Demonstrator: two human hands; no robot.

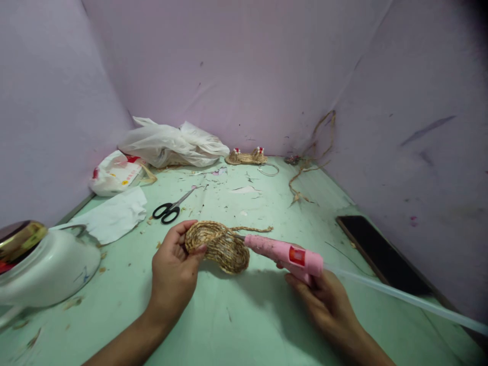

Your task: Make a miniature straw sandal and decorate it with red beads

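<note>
My left hand (173, 269) grips a small woven straw sole (219, 246), thumb on its top face, holding it just above the green table (236, 320). A loose straw tail (253, 229) trails from it to the right. My right hand (324, 300) is closed around a pink glue gun (284, 251), whose metal tip touches the sole's right side. A clear glue stick (404, 300) sticks out of the gun's back toward the lower right.
Black-handled scissors (171, 208) lie behind the sole. White tissue (112, 216), plastic bags (171, 145) and a white jar (46, 264) with a gold lid sit at left. Two finished straw sandals (246, 156) and loose straw (308, 162) are at the back. A dark phone (381, 254) lies right.
</note>
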